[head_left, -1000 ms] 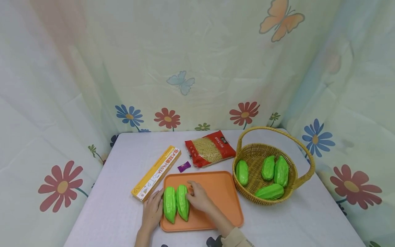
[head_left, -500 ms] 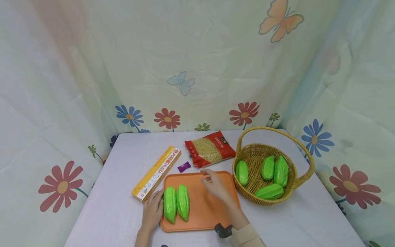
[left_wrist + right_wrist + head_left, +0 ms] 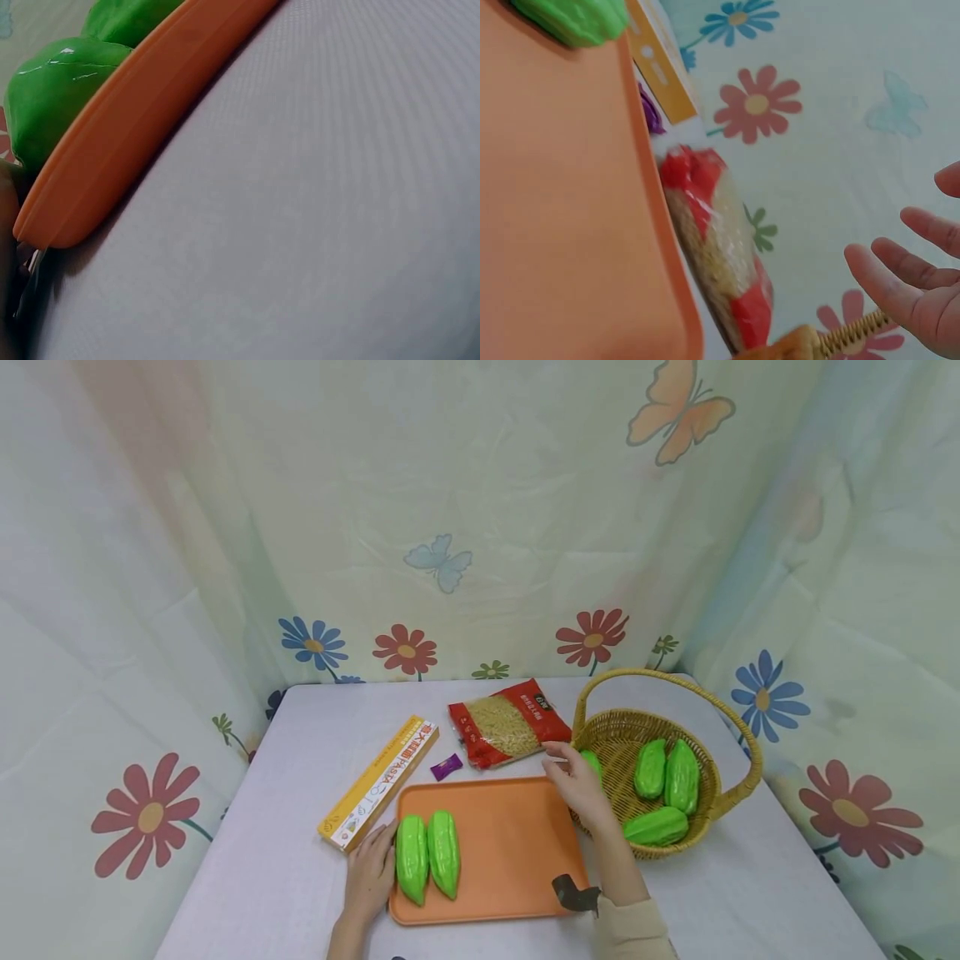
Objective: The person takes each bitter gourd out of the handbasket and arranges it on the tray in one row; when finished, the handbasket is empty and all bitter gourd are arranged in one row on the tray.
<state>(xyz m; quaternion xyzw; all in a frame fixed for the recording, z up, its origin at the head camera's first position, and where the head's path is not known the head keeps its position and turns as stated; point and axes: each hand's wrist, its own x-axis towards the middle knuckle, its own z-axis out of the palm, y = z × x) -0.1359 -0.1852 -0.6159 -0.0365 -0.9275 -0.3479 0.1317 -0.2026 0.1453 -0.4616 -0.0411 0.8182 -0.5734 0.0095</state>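
Note:
Two glossy green ridged gourds, the left one (image 3: 412, 860) and the right one (image 3: 444, 853), lie side by side at the left end of an orange tray (image 3: 513, 847). My left hand (image 3: 370, 872) rests along the tray's left edge, its fingertips close to the left gourd; the left wrist view barely shows its fingers. Over the left rim of a wicker basket (image 3: 621, 752) is my right hand (image 3: 581, 787), fingers apart and holding nothing. Several more green gourds (image 3: 682, 778) lie in the basket, one partly hidden by that hand.
A yellow and white pasta box (image 3: 381, 783) lies slanted left of the tray. Behind the tray are a small purple packet (image 3: 447, 767) and a red bag of pasta (image 3: 501, 727). The basket's tall handle (image 3: 678, 681) arches up over it.
My right hand has left the right gourd on the tray and moved right, across the tray to the basket's left rim. My left hand stays by the tray's edge.

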